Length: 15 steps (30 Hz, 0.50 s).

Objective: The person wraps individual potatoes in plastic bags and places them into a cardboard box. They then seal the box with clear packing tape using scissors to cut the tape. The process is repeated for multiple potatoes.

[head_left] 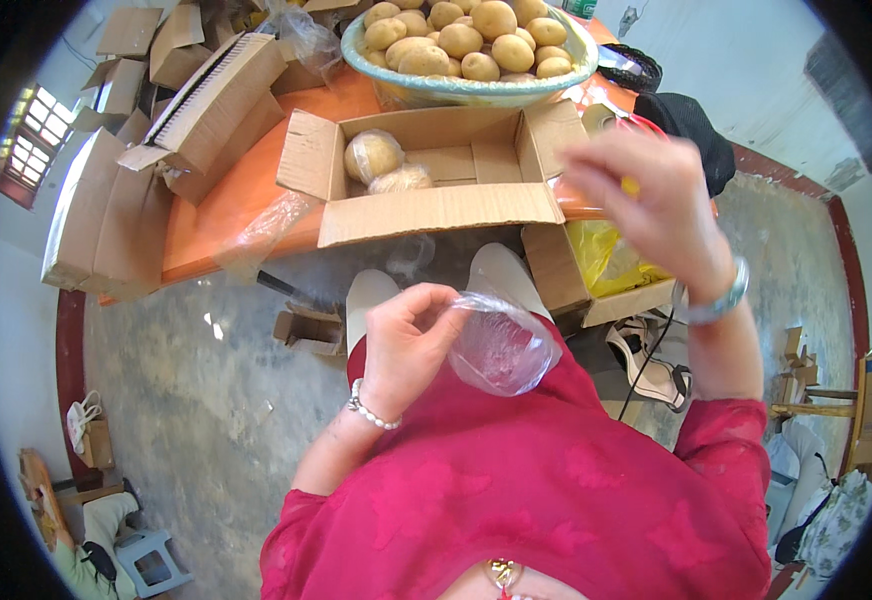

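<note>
My left hand (411,335) is closed in a pinch on the edge of a clear plastic bag (506,350), held over my lap. The bag is rounded and puffed out, and my red clothing shows through it. To the right my right hand (651,190) is raised near the right end of an open cardboard box (446,210). Motion blurs its fingers, so whether they hold anything is unclear. Inside the box, at its left end, lie two potatoes (373,155) in clear wrapping. Beyond it stands a basin (376,75) heaped with loose potatoes (459,40).
Empty-looking cartons (201,105) are piled on the left of the orange table (226,215). Beneath my right hand is a carton with a yellow plastic bag (606,255). A black mesh item (696,130) lies at the right edge. Sandals (646,365) and a small carton (311,330) are on the floor.
</note>
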Available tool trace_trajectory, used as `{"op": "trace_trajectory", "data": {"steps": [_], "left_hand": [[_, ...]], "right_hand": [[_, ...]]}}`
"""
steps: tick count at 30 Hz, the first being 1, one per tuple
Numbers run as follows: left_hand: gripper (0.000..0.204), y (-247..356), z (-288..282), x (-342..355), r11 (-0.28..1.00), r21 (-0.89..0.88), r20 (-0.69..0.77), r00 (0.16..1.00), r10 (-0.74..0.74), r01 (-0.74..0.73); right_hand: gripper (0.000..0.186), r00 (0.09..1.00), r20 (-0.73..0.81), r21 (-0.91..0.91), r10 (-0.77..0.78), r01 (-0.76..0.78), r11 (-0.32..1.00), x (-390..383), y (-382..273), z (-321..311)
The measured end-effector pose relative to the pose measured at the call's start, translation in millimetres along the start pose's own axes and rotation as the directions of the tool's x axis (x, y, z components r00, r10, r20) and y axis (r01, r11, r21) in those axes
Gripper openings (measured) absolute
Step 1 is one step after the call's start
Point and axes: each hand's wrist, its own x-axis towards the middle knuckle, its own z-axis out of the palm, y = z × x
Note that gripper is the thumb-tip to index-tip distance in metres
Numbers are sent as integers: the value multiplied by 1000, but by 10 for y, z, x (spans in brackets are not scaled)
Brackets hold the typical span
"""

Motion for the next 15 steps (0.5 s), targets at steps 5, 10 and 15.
{"op": "trace_trajectory", "data": {"steps": [5, 10, 15], "left_hand": [[6, -8, 30, 55, 1000, 7, 26, 999, -27, 26], [6, -47, -14, 94, 1000, 21, 11, 1000, -20, 20], [10, -139, -105, 126, 996, 38, -41, 996, -80, 81]], "right_hand": [[21, 994, 40, -428, -100, 107, 898, 720, 889, 137], [35, 945, 326, -588, -2, 205, 782, 1106, 1418, 514], [31, 875, 458, -674, 160, 224, 704, 1287, 1537, 629]]}}
